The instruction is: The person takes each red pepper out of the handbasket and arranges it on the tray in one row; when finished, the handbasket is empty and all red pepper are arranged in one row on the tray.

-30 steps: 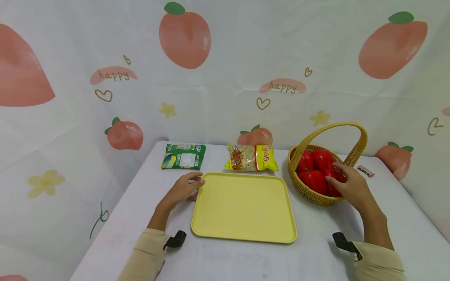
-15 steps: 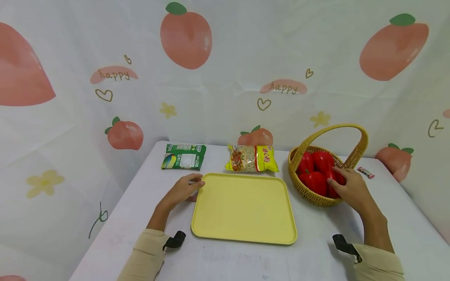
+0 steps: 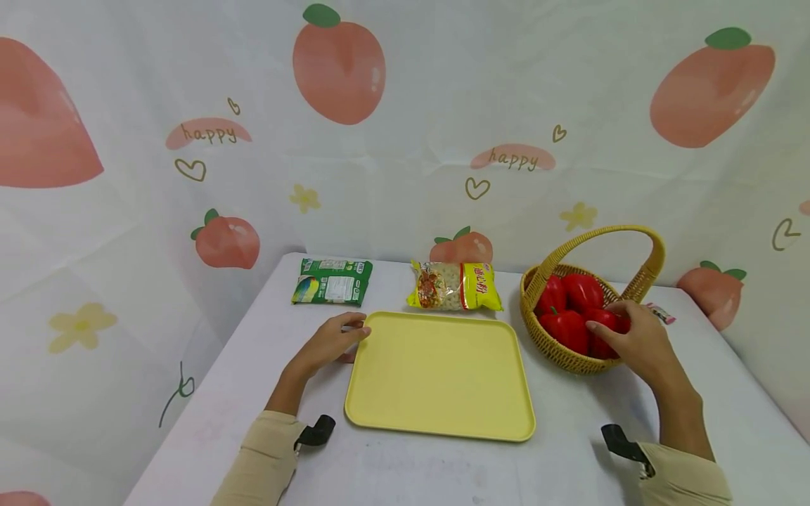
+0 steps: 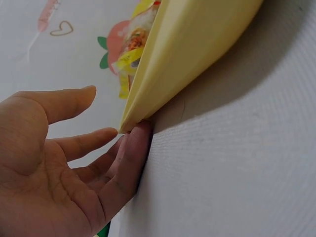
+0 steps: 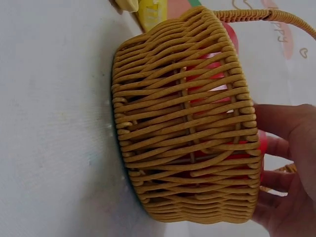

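From the head view, the right hand (image 3: 642, 344) curls thumb and fingers round a glossy red bell pepper (image 3: 603, 317) inside a round golden wicker basket (image 3: 557, 355). In the left wrist view, the left hand (image 4: 69, 173), unclenched, touches the edge of a rectangular yellow tray (image 4: 195, 47). The right wrist view shows fingers behind the basket's rim.

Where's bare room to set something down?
Free: yellow tray; white table between it and the wicker basket, and in front of the tray. Crowded: inside the basket, red peppers and right hand; tray's left edge, left hand.

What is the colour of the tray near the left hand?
The tray is plain pale yellow; the head view shows it best.
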